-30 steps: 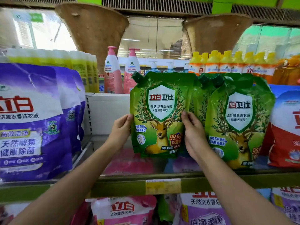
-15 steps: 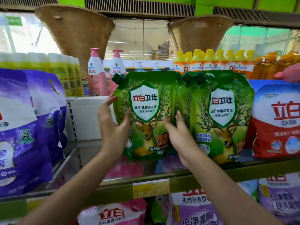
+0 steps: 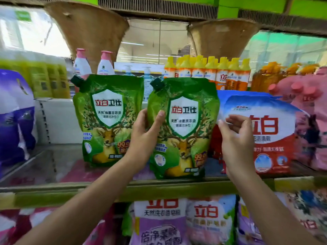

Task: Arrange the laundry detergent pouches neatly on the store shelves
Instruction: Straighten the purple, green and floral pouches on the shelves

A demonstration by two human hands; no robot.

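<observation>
**Left hand on the front green pouch, right hand loose beside it**

My left hand [image 3: 144,137] comes up from the lower left of the frame and grips the left edge of a green detergent pouch [image 3: 184,128] at the centre, thumb pressed on its front face, the other fingers wrapped behind the edge. The pouch stands upright at the front of the glass shelf [image 3: 58,167], its dark cap at its upper left corner.

My right hand [image 3: 237,138] rises from the lower right and hovers just beside the pouch's right edge, fingers loosely curled and apart, holding nothing. Whether a fingertip touches the pouch I cannot tell.

A second green pouch [image 3: 108,121] stands upright just left of the one I hold, set a little further back; my left wrist covers its lower right corner. To the right, behind my right hand, stands a red and white bag [image 3: 276,135], and past it pink bottles [image 3: 313,103] at the right edge. A purple pouch [image 3: 14,117] sits at the far left. Behind, orange bottles with yellow caps [image 3: 212,73] line the upper centre, with two pink-capped pump bottles [image 3: 93,64] left of them. Purple pouches [image 3: 159,225] fill the lower shelf.
</observation>
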